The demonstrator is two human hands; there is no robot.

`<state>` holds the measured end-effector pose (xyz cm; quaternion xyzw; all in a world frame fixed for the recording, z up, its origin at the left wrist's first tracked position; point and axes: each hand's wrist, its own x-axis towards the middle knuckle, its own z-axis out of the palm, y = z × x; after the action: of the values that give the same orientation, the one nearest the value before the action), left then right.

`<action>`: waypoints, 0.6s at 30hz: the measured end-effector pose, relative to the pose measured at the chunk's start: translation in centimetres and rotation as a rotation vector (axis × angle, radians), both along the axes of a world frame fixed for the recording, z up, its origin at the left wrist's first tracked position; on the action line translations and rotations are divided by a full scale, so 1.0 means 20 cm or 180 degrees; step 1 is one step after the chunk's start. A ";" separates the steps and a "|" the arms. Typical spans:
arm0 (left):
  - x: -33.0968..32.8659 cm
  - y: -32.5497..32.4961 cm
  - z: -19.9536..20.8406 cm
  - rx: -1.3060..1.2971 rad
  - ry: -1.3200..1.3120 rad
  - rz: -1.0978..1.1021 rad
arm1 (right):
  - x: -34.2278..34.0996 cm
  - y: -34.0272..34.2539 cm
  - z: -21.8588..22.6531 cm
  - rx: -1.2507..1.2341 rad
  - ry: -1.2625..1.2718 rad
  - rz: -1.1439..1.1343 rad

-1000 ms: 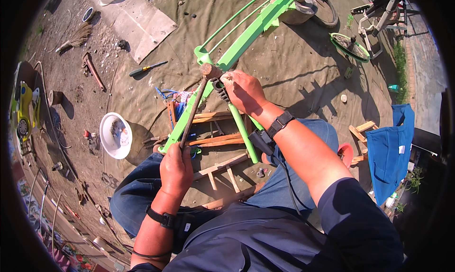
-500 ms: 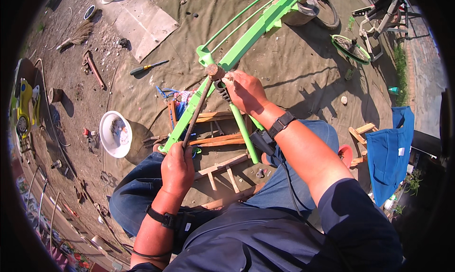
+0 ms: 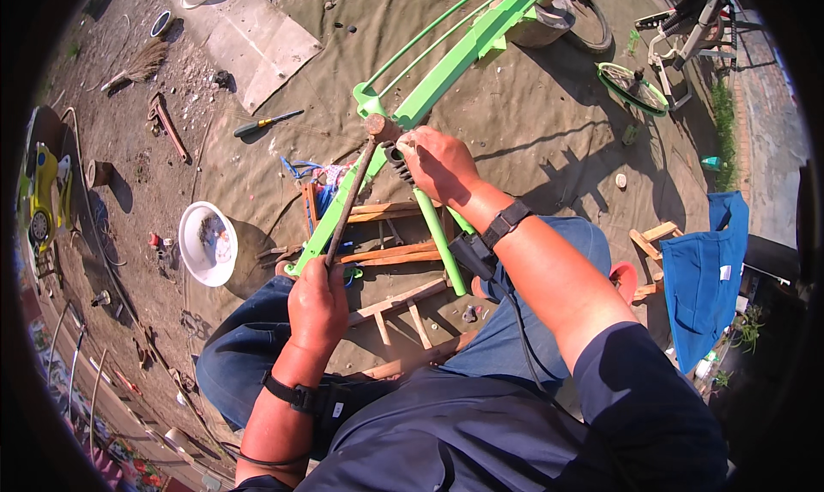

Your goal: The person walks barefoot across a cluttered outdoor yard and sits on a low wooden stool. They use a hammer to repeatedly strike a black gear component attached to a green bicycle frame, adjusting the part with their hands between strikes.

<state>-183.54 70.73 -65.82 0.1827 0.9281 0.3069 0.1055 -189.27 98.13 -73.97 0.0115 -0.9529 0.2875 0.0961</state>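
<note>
My left hand (image 3: 318,301) is closed round the lower end of a hammer's thin handle (image 3: 350,202). The round, rusty hammer head (image 3: 376,124) lies over the joint of a bright green bicycle frame (image 3: 442,89). My right hand (image 3: 442,162) is closed, fingertips pinched together right beside the head; whatever they hold is hidden. Just below those fingers a dark coil spring (image 3: 398,163) sits on the frame, above a green tube (image 3: 440,243) slanting down between my knees.
Wooden stool frames (image 3: 395,256) lie beneath the bicycle frame. To the left are a white basin (image 3: 209,244), a screwdriver (image 3: 268,124), a red pipe wrench (image 3: 169,128) and a hand broom (image 3: 137,63). A wheel (image 3: 633,89) and a blue cloth (image 3: 704,273) are on the right.
The hammer head has shifted slightly left over the frame joint, and both hands have drifted a little left with it. Their grips look the same.
</note>
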 end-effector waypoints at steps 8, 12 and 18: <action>-0.02 0.00 -0.01 0.0128 0.0052 0.0123 | 0.03 0.02 0.01 0.0042 0.0198 0.0180; -0.04 0.00 -0.02 0.0190 -0.0026 0.0220 | 0.04 -0.01 0.08 -0.0112 -0.0004 0.0157; -0.05 0.01 -0.01 0.0291 -0.0266 0.0415 | -0.03 0.12 0.19 -0.0998 0.0113 -0.0943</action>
<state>-184.52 71.02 -66.00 0.1136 0.9178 0.3626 0.1155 -189.92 100.61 -70.24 -0.1386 -0.8859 0.4147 0.1547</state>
